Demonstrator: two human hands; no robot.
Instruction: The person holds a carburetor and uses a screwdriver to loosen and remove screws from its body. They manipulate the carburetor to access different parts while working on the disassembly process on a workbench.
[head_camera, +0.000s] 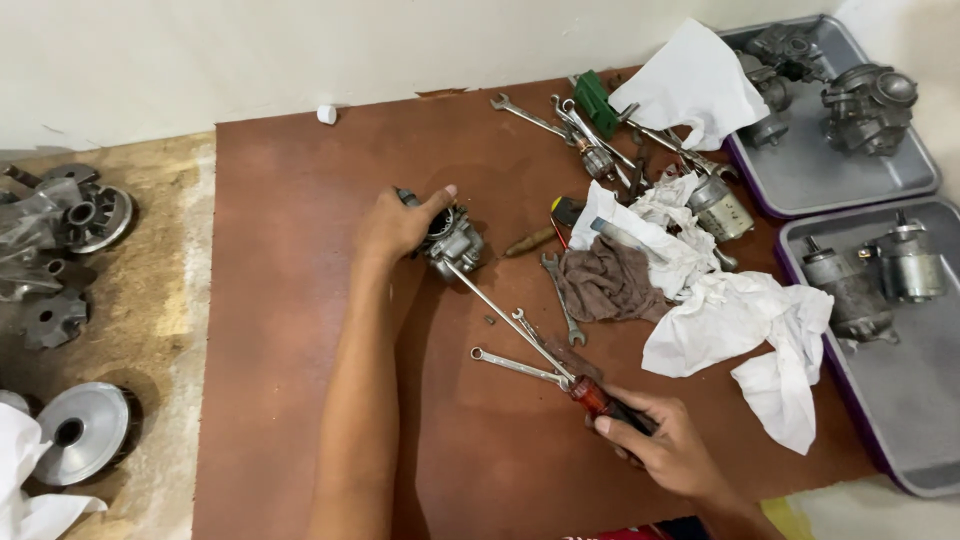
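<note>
Left hand (400, 225) is clamped over the carburetor (455, 243), thumb stretched across its top, fingers wrapped round the far side and out of sight. The carburetor sits on the brown mat (300, 330), near the middle, just right of that hand and partly covered by it. Right hand (665, 445) is closed tight round the handle of a screwdriver (530, 335), red-and-black grip down near the mat's front edge. The long shaft runs up and left, and its tip goes into the carburetor's lower side; exactly where it seats is too small to tell.

Under the shaft lie two wrenches (520, 365), one touching the other near the handle. A third spanner (562, 300) lies just right of the shaft, beside a brown rag (610, 285). White cloths (740, 320) spill over the rag and hide part of the tools behind it. Further back, a clutter of wrenches (590, 135) and small parts, hard to sort out, half under another white cloth (695, 85).

At the right, two grey trays: the far tray (820, 180) holds carburetor bodies, the near tray (900, 400) holds two cylindrical motors and is cut off by the frame edge. On the left, off the mat, round metal pulley parts (80, 215) rest on a worn surface, some cropped at the edge.
</note>
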